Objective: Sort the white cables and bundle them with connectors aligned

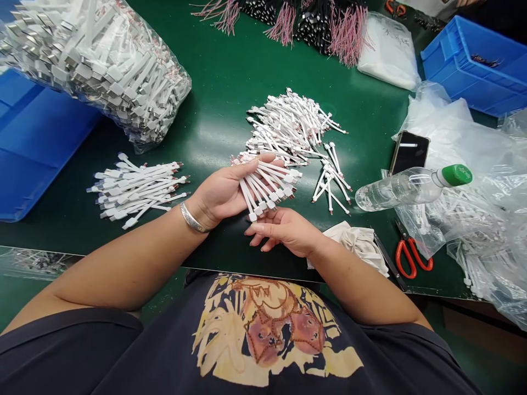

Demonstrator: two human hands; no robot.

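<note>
A dark T-shirt [255,351] with a pale printed picture fills the bottom of the view, and both bare forearms reach out from it over the green table [214,93]. The left hand [222,193], with a silver bangle [192,218] at the wrist, is clamped on a bundle of white cables [269,186], thumb laid across the top. The cables fan out from the palm; their long axis runs from the wire ends at the upper left to the plug ends at the right and lower right. The right hand [285,229] lies just below and toward the body. It is loose, fingers apart and slightly curled, and grips nothing. Its fingertips come up under the lowest plugs, though whether they touch cannot be told. It is the nearer hand to those free ends.

Beyond the hands is a loose pile of cables [290,123]. A neat stack [135,189] lies well to the left, below a full plastic bag [94,60]. To the right are a water bottle [411,186], a phone [409,151], red-handled scissors [410,255] and a crumpled cloth [358,241].
</note>
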